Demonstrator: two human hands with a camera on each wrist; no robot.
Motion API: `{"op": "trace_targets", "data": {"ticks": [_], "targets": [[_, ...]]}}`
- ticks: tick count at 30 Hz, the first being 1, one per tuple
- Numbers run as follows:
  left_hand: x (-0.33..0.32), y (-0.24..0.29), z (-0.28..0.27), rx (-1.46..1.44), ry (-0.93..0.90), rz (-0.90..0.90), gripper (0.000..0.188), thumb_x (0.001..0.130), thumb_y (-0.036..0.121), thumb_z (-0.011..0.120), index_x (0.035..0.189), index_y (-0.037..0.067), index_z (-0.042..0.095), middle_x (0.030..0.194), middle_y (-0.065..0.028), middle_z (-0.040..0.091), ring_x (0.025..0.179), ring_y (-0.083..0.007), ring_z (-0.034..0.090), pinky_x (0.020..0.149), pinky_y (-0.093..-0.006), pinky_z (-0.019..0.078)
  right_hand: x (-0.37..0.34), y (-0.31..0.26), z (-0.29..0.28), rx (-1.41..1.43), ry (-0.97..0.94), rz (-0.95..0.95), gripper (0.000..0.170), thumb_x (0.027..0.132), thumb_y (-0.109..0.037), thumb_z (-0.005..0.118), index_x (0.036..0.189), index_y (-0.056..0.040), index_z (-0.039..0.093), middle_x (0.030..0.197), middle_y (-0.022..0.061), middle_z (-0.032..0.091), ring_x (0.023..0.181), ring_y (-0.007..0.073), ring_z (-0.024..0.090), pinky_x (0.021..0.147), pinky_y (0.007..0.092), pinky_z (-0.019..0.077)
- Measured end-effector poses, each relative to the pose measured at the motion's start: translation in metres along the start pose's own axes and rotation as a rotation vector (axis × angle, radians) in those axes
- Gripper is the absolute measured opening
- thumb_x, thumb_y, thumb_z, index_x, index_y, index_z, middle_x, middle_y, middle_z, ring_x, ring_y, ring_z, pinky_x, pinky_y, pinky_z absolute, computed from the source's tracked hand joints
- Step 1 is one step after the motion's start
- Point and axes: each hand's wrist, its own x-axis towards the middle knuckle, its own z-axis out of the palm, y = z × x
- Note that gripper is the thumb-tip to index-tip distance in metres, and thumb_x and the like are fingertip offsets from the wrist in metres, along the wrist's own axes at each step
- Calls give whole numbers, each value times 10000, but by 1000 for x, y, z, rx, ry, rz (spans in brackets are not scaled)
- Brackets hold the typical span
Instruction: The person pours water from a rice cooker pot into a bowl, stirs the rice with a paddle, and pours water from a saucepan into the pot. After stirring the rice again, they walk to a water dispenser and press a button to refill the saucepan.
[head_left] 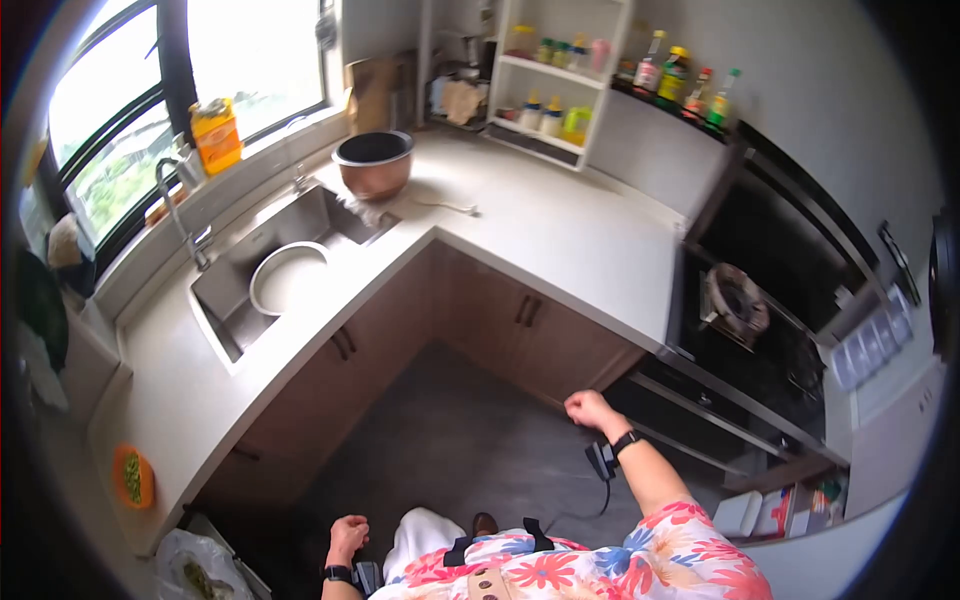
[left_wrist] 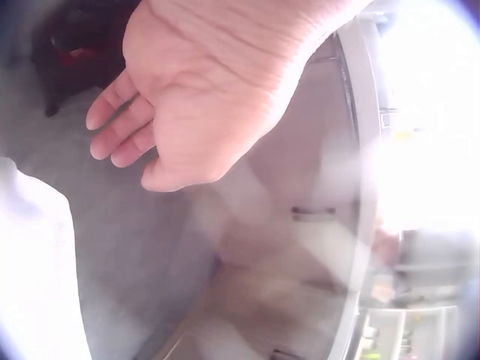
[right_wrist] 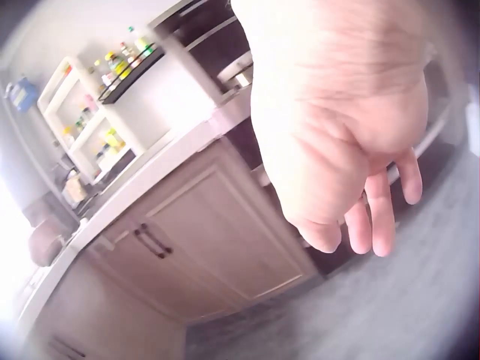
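My left hand (head_left: 348,537) hangs low at my side above the dark floor. In the left wrist view that left hand (left_wrist: 195,112) shows its palm, with loosely bent fingers and nothing in them. My right hand (head_left: 592,409) is held out in front of the lower cabinets, close to the drawers under the stove. Seen in the right wrist view, the right hand (right_wrist: 345,142) has relaxed fingers pointing down and holds nothing. A brown pot (head_left: 374,178) with a dark inside stands on the counter by the sink. A round white basin (head_left: 262,290) sits in the sink.
The L-shaped white counter (head_left: 560,250) runs from the sink (head_left: 225,320) to the stove (head_left: 740,375). An orange bowl of green pieces (head_left: 133,476) stands at its left end. Below lies a plastic bag (head_left: 195,565). Bottles (head_left: 675,75) line a wall shelf.
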Motion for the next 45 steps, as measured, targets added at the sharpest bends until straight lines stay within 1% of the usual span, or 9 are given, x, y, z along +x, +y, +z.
{"op": "trace_targets", "data": {"ticks": [3,8,11,18,23,29,36,39,45], "targets": [[14,33,-8,20,23,12,249,743,79,611,979,3,639,761,-53,642,596,-116,601,491,-249,468,67,-102,-7,-95,-84,-203,242,731,-185,600,929,-70,678,901,130,672,867,258,647,780,341,506],[66,106,-28,-29,75,138,251,757,72,595,989,-16,635,728,-46,634,619,-108,589,563,-249,472,150,-200,-17,-140,-76,-400,268,785,-190,578,992,-32,641,816,75,668,758,168,628,705,289,490],[94,167,-42,4,38,211,264,760,76,591,1007,-4,637,750,-56,645,672,-115,602,619,-252,486,187,-236,-31,-143,-48,-341,254,782,-193,568,977,-56,655,877,112,677,833,229,645,764,322,499],[141,303,-48,31,-87,494,248,806,108,597,1032,11,629,830,-55,653,720,-98,602,665,-239,491,283,-279,-56,-173,163,-348,248,767,-180,559,960,-65,664,875,126,675,831,256,646,787,331,501],[146,374,-48,-40,-107,644,198,816,65,600,1005,18,635,852,-55,637,746,-93,591,644,-230,486,380,-297,-66,-452,163,-393,352,742,-140,538,1089,-134,596,1144,111,570,1069,308,523,917,418,422],[153,442,-69,0,58,719,195,807,54,610,999,32,639,840,-55,619,727,-122,605,629,-242,489,453,-311,-55,-625,134,-482,411,746,-110,538,1155,-148,545,1148,95,551,1087,314,495,898,495,392],[171,522,-67,-64,163,777,187,804,48,624,989,25,636,849,-67,623,732,-130,614,623,-245,486,491,-318,-58,-712,-52,-560,376,729,-62,513,1101,-103,546,1053,145,563,1018,318,533,821,458,445],[177,555,-68,-46,180,787,182,810,45,620,989,27,637,842,-62,625,736,-123,612,631,-241,483,512,-312,-78,-471,27,-696,352,750,-71,503,1100,-77,544,941,166,602,895,335,585,759,433,477],[231,605,-77,-231,126,817,313,847,86,600,1146,13,543,859,-67,632,738,-104,606,627,-228,487,529,-394,-161,3,108,-550,283,824,-133,571,1075,-1,572,692,151,613,603,272,605,602,321,484]]}}
